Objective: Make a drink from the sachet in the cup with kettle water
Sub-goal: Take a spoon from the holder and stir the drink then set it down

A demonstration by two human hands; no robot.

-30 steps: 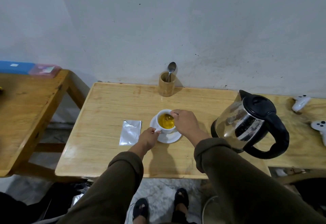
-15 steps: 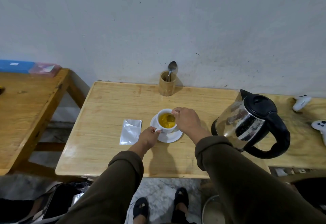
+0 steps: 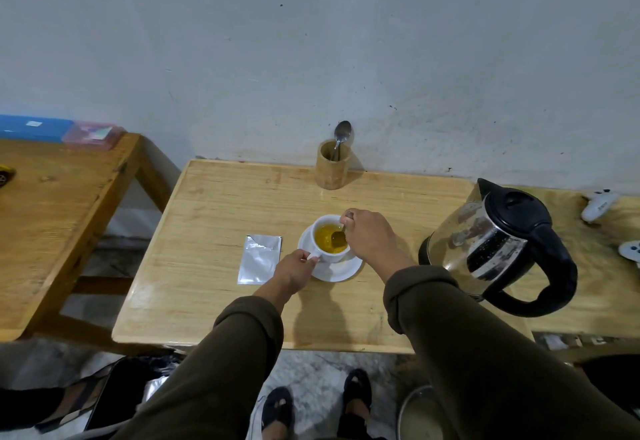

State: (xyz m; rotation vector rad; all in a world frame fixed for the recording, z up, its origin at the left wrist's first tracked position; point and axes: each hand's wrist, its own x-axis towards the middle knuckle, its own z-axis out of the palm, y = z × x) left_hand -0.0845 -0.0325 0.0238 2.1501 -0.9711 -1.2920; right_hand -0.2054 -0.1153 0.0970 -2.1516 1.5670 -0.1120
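A white cup [image 3: 333, 255] of yellow liquid stands on a white saucer [image 3: 337, 271] near the middle of the wooden table [image 3: 221, 225]. My left hand [image 3: 294, 270] pinches the cup's handle. My right hand [image 3: 369, 235] holds a small spoon [image 3: 338, 237] whose bowl dips into the liquid. A silver sachet [image 3: 259, 259], torn at its top, lies flat just left of the saucer. The steel kettle [image 3: 495, 245] with black lid and handle stands to the right.
A bamboo holder [image 3: 331, 169] with another spoon [image 3: 343, 135] stands at the wall. A second wooden table [image 3: 52, 218] sits left with blue and pink boxes. White game controllers [image 3: 599, 204] lie far right. My feet and a metal bowl [image 3: 419, 415] are on the floor below.
My right hand has shifted slightly over the cup and the spoon's bowl now shows in the liquid. My left hand stays on the handle. Kettle and sachet have not moved.
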